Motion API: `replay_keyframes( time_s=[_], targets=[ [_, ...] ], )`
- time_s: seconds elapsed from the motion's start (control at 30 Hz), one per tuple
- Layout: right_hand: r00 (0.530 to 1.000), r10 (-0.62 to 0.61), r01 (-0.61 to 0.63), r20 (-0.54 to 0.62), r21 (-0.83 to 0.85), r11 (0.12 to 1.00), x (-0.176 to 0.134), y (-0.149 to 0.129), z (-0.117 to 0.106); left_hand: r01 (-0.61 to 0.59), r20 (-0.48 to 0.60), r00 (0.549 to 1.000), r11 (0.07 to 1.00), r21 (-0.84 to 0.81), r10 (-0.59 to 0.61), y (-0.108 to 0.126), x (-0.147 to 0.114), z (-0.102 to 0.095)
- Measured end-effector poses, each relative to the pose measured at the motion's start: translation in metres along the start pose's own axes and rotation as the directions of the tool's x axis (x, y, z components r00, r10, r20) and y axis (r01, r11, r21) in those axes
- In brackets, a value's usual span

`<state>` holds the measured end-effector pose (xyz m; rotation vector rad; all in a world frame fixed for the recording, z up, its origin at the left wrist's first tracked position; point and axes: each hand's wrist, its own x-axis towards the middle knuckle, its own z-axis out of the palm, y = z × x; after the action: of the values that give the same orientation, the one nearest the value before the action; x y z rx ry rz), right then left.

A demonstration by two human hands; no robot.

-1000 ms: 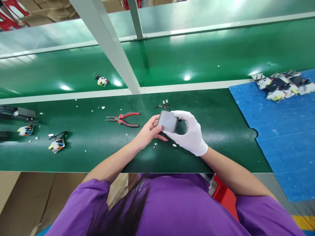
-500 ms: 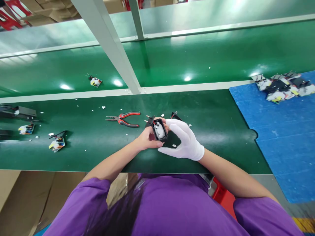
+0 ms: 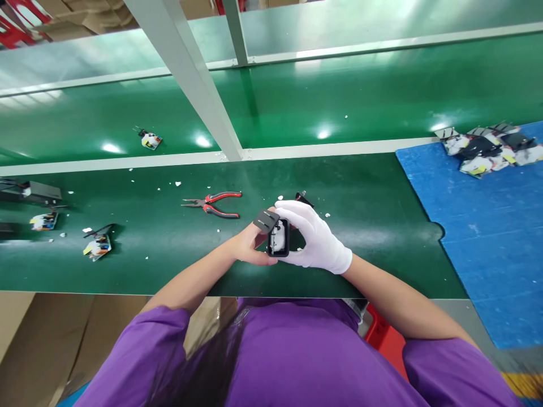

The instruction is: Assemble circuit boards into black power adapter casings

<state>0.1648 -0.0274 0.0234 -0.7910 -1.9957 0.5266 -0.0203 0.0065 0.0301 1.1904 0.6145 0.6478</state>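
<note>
A small black plastic case (image 3: 279, 237), its open side facing up, is between my hands above the near green surface. White, lumpy filling and some parts show inside it. My bare left hand (image 3: 251, 244) is closed around the case's left side. A black lid-like piece with slots (image 3: 266, 221) hangs over its upper left corner. My right hand (image 3: 311, 234), in a white glove, grips the case from the right with thumb and fingers. Just behind the glove lies a small black part (image 3: 304, 198). Pliers with red and black handles (image 3: 212, 204) rest spread to the left.
Circuit boards with white filler (image 3: 98, 246) lie at the left, beside grey-black cases (image 3: 40, 193). Another board (image 3: 149, 139) sits on the far green belt (image 3: 360, 90). Several boards (image 3: 487, 150) are piled on a blue mat (image 3: 487, 226) at right. A white post (image 3: 190, 79) slants across.
My right hand has closed in on the case, which has been turned more upright in view, with the slotted piece now face up. On the far belt the board has shifted left.
</note>
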Motion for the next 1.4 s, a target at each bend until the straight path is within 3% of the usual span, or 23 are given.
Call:
replay_keyframes(
  time_s=[0.33, 0.57, 0.83, 1.2, 1.4],
  targets=[
    [0.997, 0.071, -0.074, -0.034, -0.075, 0.994, -0.005, 0.002, 0.0, -0.023, 0.032, 0.999, 0.999, -0.038, 0.024, -0.008, -0.001, -0.005],
    [0.996, 0.031, -0.044, -0.082, -0.157, 0.987, -0.006, 0.004, 0.0, -0.042, 0.061, 0.997, 0.999, -0.018, 0.043, -0.015, 0.0, -0.008],
    [0.996, -0.003, -0.014, -0.087, -0.193, 0.981, -0.005, 0.004, 0.002, 0.014, -0.107, 0.994, 0.997, -0.077, -0.022, -0.028, -0.003, -0.009],
    [0.989, 0.076, -0.093, -0.127, -0.13, 0.987, -0.008, 0.008, 0.005, -0.058, -0.005, 0.998, 0.997, -0.053, 0.058, -0.028, 0.004, -0.01],
    [0.98, 0.149, -0.159, -0.132, -0.065, 0.985, -0.01, 0.011, 0.007, 0.125, 0.081, 0.99, 0.982, -0.138, -0.115, -0.02, 0.005, -0.003]
  ],
)
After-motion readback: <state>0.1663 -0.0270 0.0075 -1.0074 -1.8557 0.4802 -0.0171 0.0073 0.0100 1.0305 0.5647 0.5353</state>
